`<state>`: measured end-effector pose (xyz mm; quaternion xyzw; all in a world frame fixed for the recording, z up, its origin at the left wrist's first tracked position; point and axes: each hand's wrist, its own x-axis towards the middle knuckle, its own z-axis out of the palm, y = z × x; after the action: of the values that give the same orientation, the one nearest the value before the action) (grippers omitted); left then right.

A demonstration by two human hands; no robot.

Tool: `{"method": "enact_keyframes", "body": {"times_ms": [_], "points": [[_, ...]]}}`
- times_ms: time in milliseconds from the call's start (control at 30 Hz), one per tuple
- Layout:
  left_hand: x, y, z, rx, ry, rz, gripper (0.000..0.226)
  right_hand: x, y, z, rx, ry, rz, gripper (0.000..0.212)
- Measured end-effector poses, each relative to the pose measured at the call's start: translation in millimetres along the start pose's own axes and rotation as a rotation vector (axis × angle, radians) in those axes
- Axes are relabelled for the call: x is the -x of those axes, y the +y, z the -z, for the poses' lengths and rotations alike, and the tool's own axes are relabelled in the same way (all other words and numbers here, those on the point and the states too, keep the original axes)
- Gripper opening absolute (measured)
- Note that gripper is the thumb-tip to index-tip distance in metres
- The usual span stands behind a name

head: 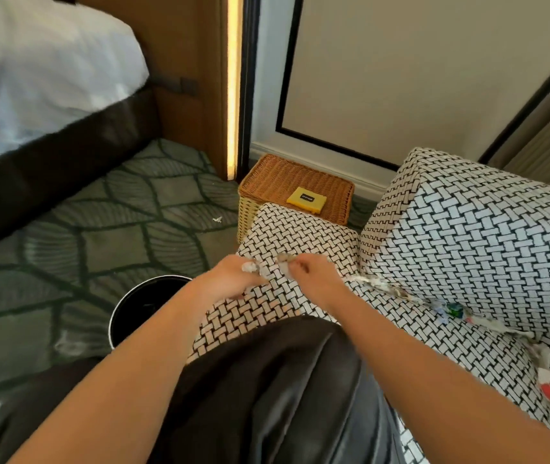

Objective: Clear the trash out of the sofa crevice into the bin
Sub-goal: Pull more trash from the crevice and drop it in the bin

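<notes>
Dark lap, 2 bare forearms over it. Bin: black, round, on the carpet beside the left forearm; its inside is dark and the contents cannot be told.

Left hand grips 1 crumpled white scrap. Right hand pinches 1 greyish bit. Both hands are close together over the sofa seat.

Trash is wedged along the crevice: white shreds, 1 green bit, and red and mixed colours nearer.

1 white fleck lies on the carpet. 1 wicker basket, lid shut, stands behind the sofa, with 1 yellow box on top; its black label is unreadable. Bed far left.
</notes>
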<state>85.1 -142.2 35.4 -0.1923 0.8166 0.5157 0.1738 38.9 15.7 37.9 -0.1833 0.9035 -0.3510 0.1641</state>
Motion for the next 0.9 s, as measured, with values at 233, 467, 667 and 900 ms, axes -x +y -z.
{"method": "enact_keyframes", "body": {"times_ms": [233, 467, 667, 900], "points": [[15, -54, 61, 0.066, 0.102, 0.076, 0.012, -22, -81, -67, -0.032, -0.143, 0.165, 0.027], [15, -110, 100, 0.18, 0.186, 0.16, 0.007, -48, -124, -135, -0.372, -0.251, -0.027, 0.029], [-2, -162, 111, 0.248, 0.323, 0.268, 0.024, -78, -127, -181, -0.519, -0.31, -0.315, 0.023], [-32, -189, 97, 0.216, 0.34, 0.354, 0.023, -91, -103, -231, -0.429, -0.333, -0.45, 0.023]]}}
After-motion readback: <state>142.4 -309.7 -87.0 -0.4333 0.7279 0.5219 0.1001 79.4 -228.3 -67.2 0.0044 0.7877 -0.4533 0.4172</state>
